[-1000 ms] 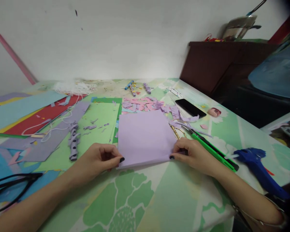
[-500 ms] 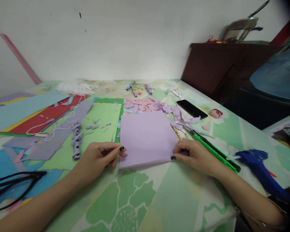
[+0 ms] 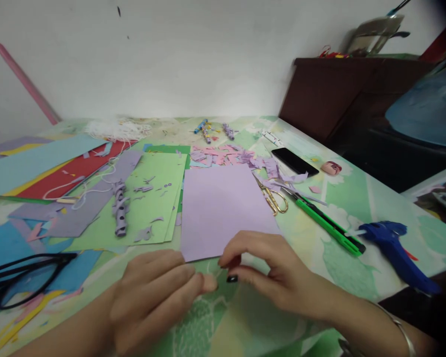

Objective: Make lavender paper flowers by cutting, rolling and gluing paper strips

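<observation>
A lilac paper sheet (image 3: 223, 208) lies flat on the flower-patterned tablecloth (image 3: 245, 317) in front of me. My right hand (image 3: 271, 275) is curled at the middle of its near edge, forefinger and thumb pinched there. My left hand (image 3: 156, 295) lies just left of it, fingers stretched out together and pointing right, their tips almost meeting my right thumb. It is blurred and holds nothing that I can see. Gold-handled scissors (image 3: 275, 198) rest by the sheet's right edge.
A green utility knife (image 3: 327, 220), a blue glue gun (image 3: 394, 248), a black phone (image 3: 295, 161) and a pink eraser (image 3: 330, 168) lie to the right. Green sheets (image 3: 148, 198), a rolled lilac strip (image 3: 119, 210), red and blue sheets (image 3: 40, 168) and black glasses (image 3: 26, 275) lie left. Paper scraps (image 3: 226, 156) lie behind. A dark cabinet (image 3: 349, 94) stands far right.
Both hands left the sheet's near corners and came together at the middle of its near edge, closer to me. The view tipped slightly.
</observation>
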A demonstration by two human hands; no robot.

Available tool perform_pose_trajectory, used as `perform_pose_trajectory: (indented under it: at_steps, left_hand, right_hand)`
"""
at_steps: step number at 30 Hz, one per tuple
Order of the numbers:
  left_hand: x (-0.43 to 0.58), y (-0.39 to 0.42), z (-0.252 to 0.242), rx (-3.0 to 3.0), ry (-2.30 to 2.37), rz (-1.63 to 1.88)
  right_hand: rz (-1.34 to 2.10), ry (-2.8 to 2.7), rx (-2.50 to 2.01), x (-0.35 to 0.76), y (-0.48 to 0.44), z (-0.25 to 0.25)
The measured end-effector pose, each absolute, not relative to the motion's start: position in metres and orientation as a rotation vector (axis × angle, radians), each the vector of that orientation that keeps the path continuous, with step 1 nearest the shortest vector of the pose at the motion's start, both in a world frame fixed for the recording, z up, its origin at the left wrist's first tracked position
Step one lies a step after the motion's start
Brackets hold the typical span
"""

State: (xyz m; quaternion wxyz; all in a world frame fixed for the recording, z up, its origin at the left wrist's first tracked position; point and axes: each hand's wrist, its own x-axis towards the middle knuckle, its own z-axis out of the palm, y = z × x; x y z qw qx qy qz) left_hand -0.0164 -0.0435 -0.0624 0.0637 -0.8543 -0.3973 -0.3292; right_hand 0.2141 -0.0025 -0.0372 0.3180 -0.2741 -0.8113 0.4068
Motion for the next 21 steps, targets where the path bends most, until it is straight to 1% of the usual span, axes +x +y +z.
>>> perform_pose_trajectory:
  at_steps: [3, 6, 11, 13, 16, 19, 21]
  left_hand:
    - [-0.023, -0.040, -0.071, -2.596, -1.038, -1.087]
    - [-0.031, -0.026, -0.084, -2.689, -0.700, -1.247]
    - [-0.037, -0.024, -0.099, -2.763, -0.877, -1.221]
    - [-0.033, -0.033, -0.096, -2.705, -0.880, -1.210]
    - [-0.022, -0.048, -0.083, -2.538, -1.016, -1.141]
    - [-0.017, -0.053, -0.068, -2.584, -1.072, -1.040]
    - [-0.019, -0.048, -0.059, -2.701, -1.021, -0.959]
  right_hand:
    - [1.208, -2.092, -0.634, 0.200, -0.007, -0.035]
    - [1.275, -2.006, -0.626, 0.195, -0.007, -0.037]
    - [1.312, -2.000, -0.629, 0.195, -0.007, -0.038]
    - [1.305, -2.025, -0.623, 0.195, -0.007, -0.037]
    - [1.287, -2.103, -0.613, 0.197, -0.007, -0.035]
    - [1.170, -2.248, -0.611, 0.198, -0.007, -0.033]
    - [1.039, -2.359, -0.618, 0.198, -0.008, -0.032]
